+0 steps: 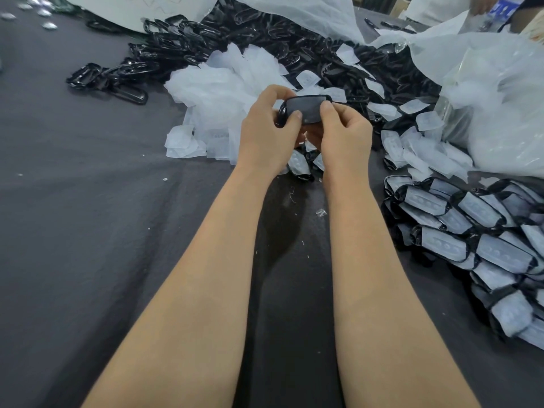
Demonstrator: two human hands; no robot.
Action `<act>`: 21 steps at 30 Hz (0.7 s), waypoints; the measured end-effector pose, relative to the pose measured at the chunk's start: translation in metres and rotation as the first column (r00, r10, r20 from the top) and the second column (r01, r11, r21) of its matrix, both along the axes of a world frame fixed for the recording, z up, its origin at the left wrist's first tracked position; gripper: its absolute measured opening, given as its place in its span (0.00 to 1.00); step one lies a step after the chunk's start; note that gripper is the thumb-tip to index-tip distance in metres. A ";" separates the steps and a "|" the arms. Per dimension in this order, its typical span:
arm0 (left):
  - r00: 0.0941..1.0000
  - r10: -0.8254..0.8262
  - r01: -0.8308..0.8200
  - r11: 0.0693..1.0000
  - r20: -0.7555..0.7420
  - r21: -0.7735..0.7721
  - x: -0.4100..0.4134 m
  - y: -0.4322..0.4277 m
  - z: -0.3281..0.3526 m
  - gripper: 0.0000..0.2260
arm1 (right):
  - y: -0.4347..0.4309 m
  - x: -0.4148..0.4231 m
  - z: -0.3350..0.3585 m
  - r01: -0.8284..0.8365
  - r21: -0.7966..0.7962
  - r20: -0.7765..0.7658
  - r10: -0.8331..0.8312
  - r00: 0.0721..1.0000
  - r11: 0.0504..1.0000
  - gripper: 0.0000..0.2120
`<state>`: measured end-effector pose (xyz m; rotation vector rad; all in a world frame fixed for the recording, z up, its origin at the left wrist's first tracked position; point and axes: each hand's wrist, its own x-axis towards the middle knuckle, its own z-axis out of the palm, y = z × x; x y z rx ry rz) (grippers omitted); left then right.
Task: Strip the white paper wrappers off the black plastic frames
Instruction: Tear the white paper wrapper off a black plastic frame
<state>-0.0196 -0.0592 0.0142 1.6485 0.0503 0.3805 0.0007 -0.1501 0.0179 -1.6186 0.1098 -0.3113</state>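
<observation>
Loose black frames (112, 81) lie at 10 o'clock from the hands and run into a larger heap of stripped frames (235, 30) at 12 o'clock. A heap of white wrappers (217, 92) sits just beside the left hand, at 11 o'clock.

The left hand (265, 134) and right hand (344, 136) both grasp one black frame (307, 109), with the thumbs pinching its near face. The frame is held above the surface at picture centre.

Wrapped frames (471, 240) are stacked at 4 o'clock. A clear plastic bag (500, 113) stands at 2 o'clock.

A dark grey cloth (88, 216) covers the surface. Part of a second person (482, 4), blurred, shows at 1 o'clock.
</observation>
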 end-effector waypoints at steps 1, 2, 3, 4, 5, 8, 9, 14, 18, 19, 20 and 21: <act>1.000 -0.002 0.002 1.000 -0.003 0.016 0.000 -0.001 0.000 0.09 | 0.000 0.000 -0.001 0.015 -0.043 0.005 -0.015 1.000 0.999 0.08; 1.000 -0.005 0.005 0.999 -0.005 0.033 0.000 -0.001 0.000 0.10 | 0.000 0.001 -0.001 0.034 -0.096 0.013 -0.033 0.999 0.995 0.08; 1.000 -0.008 0.008 0.999 -0.006 0.049 0.000 -0.002 0.000 0.09 | 0.000 0.001 -0.002 0.054 -0.156 0.023 -0.051 0.998 0.986 0.10; 1.000 -0.009 0.010 0.998 -0.006 0.062 -0.001 -0.003 0.000 0.09 | 0.001 0.001 -0.003 0.073 -0.208 0.034 -0.067 0.997 0.975 0.11; 1.000 -0.010 0.011 0.997 -0.003 0.074 -0.001 -0.003 0.000 0.09 | 0.001 0.000 -0.003 0.088 -0.243 0.046 -0.079 0.996 0.966 0.11; 1.000 -0.004 0.005 0.997 -0.005 0.081 -0.001 -0.002 0.000 0.08 | 0.001 0.000 -0.004 0.085 -0.260 0.050 -0.075 0.996 0.962 0.11; 1.000 -0.002 0.003 0.997 -0.011 0.073 -0.001 -0.002 0.000 0.08 | 0.001 0.000 -0.003 0.069 -0.235 0.041 -0.061 0.997 0.969 0.11; 1.000 0.014 -0.013 0.999 -0.007 0.042 0.000 -0.001 -0.001 0.08 | 0.003 0.000 -0.003 0.020 -0.146 0.021 -0.017 1.000 0.989 0.12; 0.999 0.028 -0.028 1.000 -0.024 0.007 0.000 -0.001 0.000 0.08 | 0.005 -0.001 -0.002 0.002 -0.144 0.024 0.002 1.000 0.990 0.12; 0.999 0.029 -0.029 1.000 -0.026 0.004 0.000 -0.001 0.000 0.08 | 0.005 -0.001 -0.001 0.000 -0.150 0.025 0.004 1.000 0.989 0.11; 0.999 0.029 -0.029 1.000 -0.024 0.005 0.001 -0.001 0.000 0.08 | 0.005 -0.002 -0.001 0.003 -0.159 0.025 0.001 1.000 0.987 0.11; 0.999 0.027 -0.027 1.000 -0.018 0.005 0.000 -0.001 0.000 0.08 | 0.004 -0.001 -0.001 0.010 -0.162 0.023 -0.006 1.000 0.987 0.10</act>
